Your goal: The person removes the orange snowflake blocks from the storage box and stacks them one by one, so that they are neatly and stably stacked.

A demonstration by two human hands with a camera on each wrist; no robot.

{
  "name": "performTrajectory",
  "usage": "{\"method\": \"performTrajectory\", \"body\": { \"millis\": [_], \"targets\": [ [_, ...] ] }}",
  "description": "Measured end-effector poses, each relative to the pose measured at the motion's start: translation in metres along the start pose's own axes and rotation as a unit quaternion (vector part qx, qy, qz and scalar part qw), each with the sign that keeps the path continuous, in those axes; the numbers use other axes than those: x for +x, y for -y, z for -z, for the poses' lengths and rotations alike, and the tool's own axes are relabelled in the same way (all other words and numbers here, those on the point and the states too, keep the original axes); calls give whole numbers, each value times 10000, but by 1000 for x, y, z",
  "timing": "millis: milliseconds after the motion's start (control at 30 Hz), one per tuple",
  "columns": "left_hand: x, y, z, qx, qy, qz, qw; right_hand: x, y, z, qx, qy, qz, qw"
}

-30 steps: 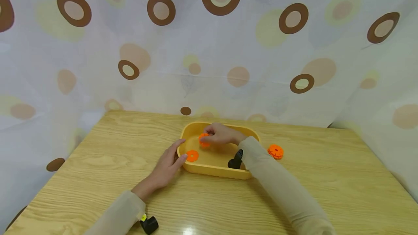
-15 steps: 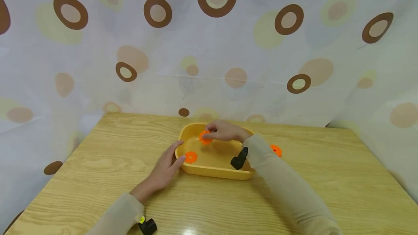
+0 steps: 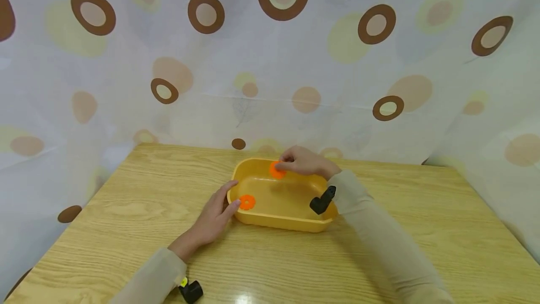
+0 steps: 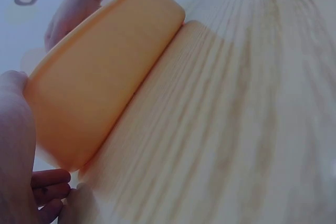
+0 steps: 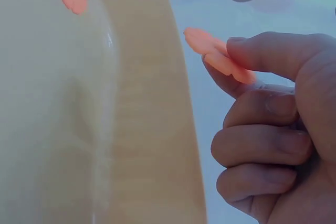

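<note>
A yellow plastic tub (image 3: 278, 223) stands on the wooden table. My left hand (image 3: 213, 215) grips its left end, the thumb at the rim and the other fingers along the outer wall (image 4: 100, 72). Between thumb and forefinger, my right hand (image 3: 307, 161) pinches an orange notched disc (image 5: 218, 51), raised over the tub's far side. The other right fingers are curled in. Inside the tub, a second orange disc (image 3: 247, 202) lies flat in the near left corner, close to my left thumb.
The wood-grain table (image 3: 147, 210) stretches out on both sides of the tub. A spotted white cloth (image 3: 270, 60) hangs behind its far edge. Small black wrist cameras sit at the right cuff (image 3: 322, 201) and the left cuff (image 3: 191, 291).
My right hand has lifted and moved right with the pinched disc, from low in the tub to its far rim. The orange discs on the table at right are now hidden behind my sleeve.
</note>
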State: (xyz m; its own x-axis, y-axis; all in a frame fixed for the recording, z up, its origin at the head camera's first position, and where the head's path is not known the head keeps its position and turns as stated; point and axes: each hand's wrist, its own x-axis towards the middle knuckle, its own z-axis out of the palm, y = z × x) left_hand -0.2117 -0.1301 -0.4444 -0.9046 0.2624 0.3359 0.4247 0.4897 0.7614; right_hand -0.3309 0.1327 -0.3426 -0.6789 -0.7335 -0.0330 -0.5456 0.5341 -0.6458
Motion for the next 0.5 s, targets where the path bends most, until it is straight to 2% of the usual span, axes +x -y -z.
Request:
{"method": "performTrajectory", "body": {
  "millis": [100, 500],
  "targets": [
    [1, -1, 0, 6, 2, -16, 10000, -6, -1, 5, 41, -21, 61, 10000],
    [0, -2, 1, 105, 3, 0, 9999, -35, -14, 20, 78, -179, -238, 9995]
  ]
}}
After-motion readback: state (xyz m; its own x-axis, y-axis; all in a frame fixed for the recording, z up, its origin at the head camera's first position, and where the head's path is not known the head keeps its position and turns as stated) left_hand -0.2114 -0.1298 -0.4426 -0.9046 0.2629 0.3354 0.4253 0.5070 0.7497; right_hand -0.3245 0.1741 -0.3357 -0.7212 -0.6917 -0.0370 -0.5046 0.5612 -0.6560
